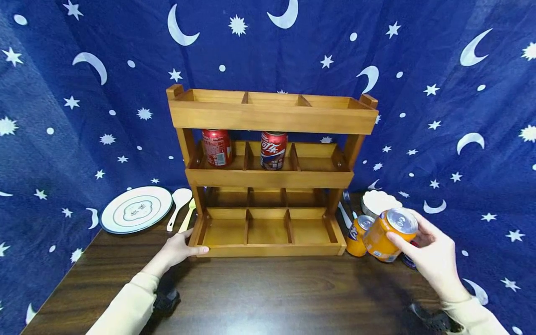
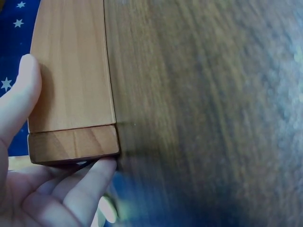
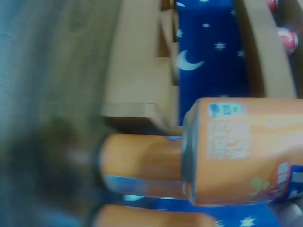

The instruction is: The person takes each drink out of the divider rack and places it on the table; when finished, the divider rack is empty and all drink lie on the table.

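Observation:
A three-tier wooden rack (image 1: 268, 251) stands on the table, each tier split into three compartments. My left hand (image 1: 177, 249) grips its lower left front corner, thumb on the front board; the left wrist view shows thumb and fingers on either side of the wood (image 2: 71, 144). On the right, my right hand (image 1: 437, 260) holds an orange soda can (image 1: 385, 237), tilted and raised. A second orange can (image 1: 356, 237) stands beside the rack. The middle tier has a red cola can (image 1: 217, 148) at left and another red can (image 1: 274, 151) in its centre compartment.
Left of the rack lie a white plate (image 1: 137, 209), a white spoon (image 1: 180, 200) and a pale green utensil (image 1: 187, 216). At right are a white scalloped bowl (image 1: 380, 202), a fork (image 1: 347, 197) and a knife (image 1: 345, 216). Blue starry cloth (image 1: 268, 56) hangs behind.

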Motion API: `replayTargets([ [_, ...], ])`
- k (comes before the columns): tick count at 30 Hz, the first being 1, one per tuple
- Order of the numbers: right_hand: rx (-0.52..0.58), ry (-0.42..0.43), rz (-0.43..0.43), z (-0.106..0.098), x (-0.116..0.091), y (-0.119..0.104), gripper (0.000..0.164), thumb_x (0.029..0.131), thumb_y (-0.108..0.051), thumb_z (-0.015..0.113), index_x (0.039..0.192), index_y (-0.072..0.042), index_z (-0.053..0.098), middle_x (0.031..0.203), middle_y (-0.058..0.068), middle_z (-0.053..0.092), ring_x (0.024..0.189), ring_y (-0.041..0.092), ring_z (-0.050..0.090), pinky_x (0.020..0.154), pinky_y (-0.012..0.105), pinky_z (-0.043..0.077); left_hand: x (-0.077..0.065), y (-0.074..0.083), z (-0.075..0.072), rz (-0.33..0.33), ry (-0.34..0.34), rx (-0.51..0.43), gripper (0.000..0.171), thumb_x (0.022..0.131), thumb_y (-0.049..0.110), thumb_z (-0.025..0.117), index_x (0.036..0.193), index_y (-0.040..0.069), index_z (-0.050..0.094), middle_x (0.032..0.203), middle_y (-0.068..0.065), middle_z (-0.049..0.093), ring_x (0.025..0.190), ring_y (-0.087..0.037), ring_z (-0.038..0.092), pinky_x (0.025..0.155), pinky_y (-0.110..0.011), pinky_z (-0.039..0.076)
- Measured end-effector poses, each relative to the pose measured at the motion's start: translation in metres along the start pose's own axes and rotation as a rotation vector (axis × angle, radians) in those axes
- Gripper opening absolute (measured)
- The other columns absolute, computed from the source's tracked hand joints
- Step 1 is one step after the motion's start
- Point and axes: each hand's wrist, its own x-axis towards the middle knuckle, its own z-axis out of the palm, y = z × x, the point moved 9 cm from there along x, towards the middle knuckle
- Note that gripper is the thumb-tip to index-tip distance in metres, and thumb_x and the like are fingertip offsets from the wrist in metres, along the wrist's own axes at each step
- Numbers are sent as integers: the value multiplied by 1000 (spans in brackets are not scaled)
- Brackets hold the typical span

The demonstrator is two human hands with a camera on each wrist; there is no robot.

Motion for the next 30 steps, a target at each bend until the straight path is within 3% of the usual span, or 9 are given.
replayTargets([
  [7, -36, -84, 47, 21, -37, 113, 60, 67, -9, 75, 122, -11, 52, 103, -20, 61, 88, -8, 58, 67, 7, 46, 1, 0, 0, 0, -22, 7, 94, 66, 51, 69, 133, -4, 31, 123, -27, 47, 114, -43, 43, 91, -53, 35],
  [10, -30, -104, 49, 29, -48, 143, 62, 67, -11, 76, 123, -14, 51, 109, -11, 62, 92, -6, 57, 68, 8, 46, 2, 0, 1, -3, -25, 1, 95, 66, 51, 69, 133, -4, 31, 123, -27, 47, 113, -43, 43, 91, -53, 36],
  [14, 12, -135, 37, 41, -57, 149, 62, 67, -9, 75, 124, -15, 50, 113, -6, 61, 95, -4, 57, 70, 9, 46, 2, 0, 1, -9, -29, -10, 94, 66, 51, 69, 134, -3, 31, 124, -27, 47, 114, -42, 43, 91, -53, 35],
  [21, 66, -124, 31, 46, -61, 152, 60, 68, -4, 73, 124, -10, 50, 111, -16, 59, 97, -7, 55, 72, 8, 45, -1, 2, 2, -1, -29, -3, 94, 67, 49, 70, 133, -5, 31, 123, -28, 47, 114, -44, 42, 92, -53, 34],
  [26, 52, -115, 60, 42, -60, 161, 60, 70, -6, 72, 124, -12, 49, 110, -19, 58, 98, -8, 54, 73, 7, 44, 0, 1, 3, -7, -32, 0, 95, 66, 50, 69, 133, -5, 30, 123, -28, 47, 114, -43, 42, 92, -53, 34],
  [30, -6, -126, 47, 40, -60, 155, 60, 69, -11, 74, 124, -15, 50, 110, -24, 56, 97, -11, 53, 73, 5, 43, 1, 1, 3, -4, -33, -2, 95, 66, 50, 69, 133, -5, 30, 123, -28, 48, 114, -43, 42, 93, -53, 34],
])
